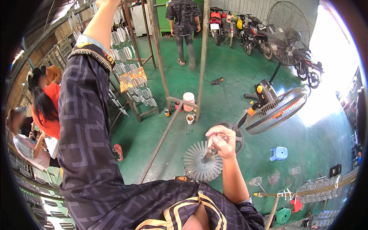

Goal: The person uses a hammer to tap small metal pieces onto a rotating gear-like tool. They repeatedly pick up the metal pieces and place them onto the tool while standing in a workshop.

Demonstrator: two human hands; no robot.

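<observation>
My left arm reaches up to the top edge, where only the base of my left hand (108, 2) shows; its fingers are cut off. My right hand (223, 142) is closed in front of my chest. Its fingers wrap round a small brownish, shiny object that I cannot make out. Just below that hand, a grey metal disc (196, 158) with slotted, blade-like edges shows near the floor. A short metal bar (209, 156) appears between the hand and the disc; whether the hand grips it is unclear.
A black pedestal fan (276, 111) stands to the right, near a blue stool (278, 153). Ahead are a metal frame post (202, 57), a white bucket (188, 101) and parked motorbikes (253, 36). Racks of hanging metal parts (128, 73) and seated people (46, 103) are at left; another person (184, 27) stands ahead.
</observation>
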